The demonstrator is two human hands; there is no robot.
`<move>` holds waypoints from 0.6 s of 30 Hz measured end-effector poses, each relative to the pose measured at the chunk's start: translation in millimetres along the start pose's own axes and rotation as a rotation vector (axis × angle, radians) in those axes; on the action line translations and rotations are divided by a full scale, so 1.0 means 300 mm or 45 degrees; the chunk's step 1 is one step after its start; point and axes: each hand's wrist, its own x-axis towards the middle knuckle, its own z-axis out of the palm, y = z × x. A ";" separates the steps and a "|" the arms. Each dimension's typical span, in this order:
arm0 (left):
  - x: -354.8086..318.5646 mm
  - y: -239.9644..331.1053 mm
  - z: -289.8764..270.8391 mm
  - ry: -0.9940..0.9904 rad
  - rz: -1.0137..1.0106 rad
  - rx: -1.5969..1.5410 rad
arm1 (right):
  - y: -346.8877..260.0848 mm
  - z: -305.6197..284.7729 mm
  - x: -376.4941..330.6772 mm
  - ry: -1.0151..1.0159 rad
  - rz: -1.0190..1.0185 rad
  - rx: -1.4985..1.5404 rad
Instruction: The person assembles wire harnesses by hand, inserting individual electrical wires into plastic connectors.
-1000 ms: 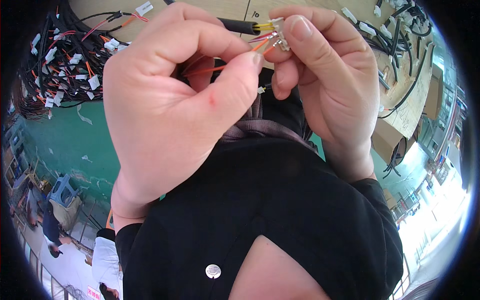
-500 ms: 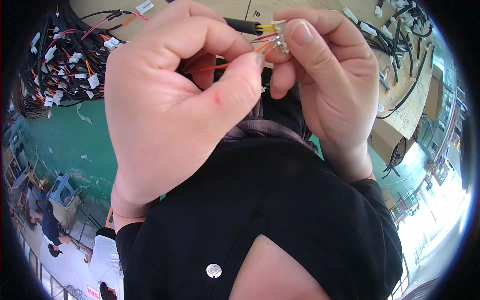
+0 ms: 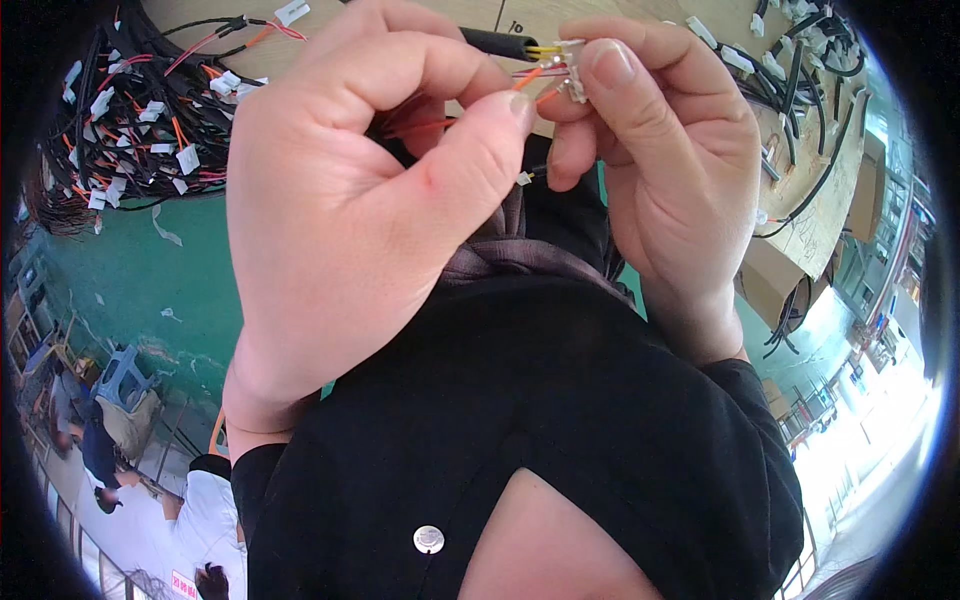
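Between thumb and fingers, my left hand (image 3: 350, 210) pinches an orange wire (image 3: 528, 80), its small metal tip close to the back of a white plastic connector (image 3: 575, 82). Whether that tip touches the connector I cannot tell. My right hand (image 3: 675, 150) grips the connector between thumb and forefinger, hiding part of it. Yellow wires (image 3: 545, 50) run into the connector from a black sleeve (image 3: 500, 43). Red wires and a second orange wire also reach it. Below the right fingers hangs a small white plug (image 3: 524, 179) on a dark lead.
A large heap of black wire harnesses (image 3: 130, 130) with white plugs lies at the left of the table. More black cables (image 3: 800, 70) lie at the right on a wooden board (image 3: 815, 205), above a cardboard box (image 3: 775, 275). Other people (image 3: 195, 520) are at the lower left.
My left hand has shifted slightly right. The orange wire's metal tip now shows raised beside the connector. The sleeve and connector have moved a little to the right.
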 end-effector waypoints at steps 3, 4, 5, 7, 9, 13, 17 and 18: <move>-0.005 -0.022 0.001 0.049 0.062 -0.109 | -0.003 -0.001 -0.004 0.005 -0.015 -0.003; -0.005 -0.025 -0.005 0.022 0.067 -0.057 | -0.003 0.001 -0.004 0.003 -0.012 -0.002; -0.005 -0.027 -0.008 -0.005 0.071 -0.006 | -0.004 0.002 -0.004 0.007 -0.009 -0.021; -0.006 -0.023 -0.006 -0.012 0.095 0.033 | -0.005 0.006 -0.004 0.011 -0.007 -0.041; -0.007 -0.020 -0.007 -0.021 0.120 0.071 | -0.006 0.011 -0.003 0.129 0.123 -0.011; -0.010 -0.023 -0.007 -0.009 0.073 0.009 | -0.002 -0.007 -0.006 -0.025 -0.052 -0.086; -0.009 -0.030 -0.012 0.005 0.020 -0.062 | 0.018 -0.014 0.002 -0.032 -0.032 0.042; -0.007 -0.033 -0.012 0.003 0.021 -0.064 | 0.024 -0.016 0.004 -0.034 0.001 0.158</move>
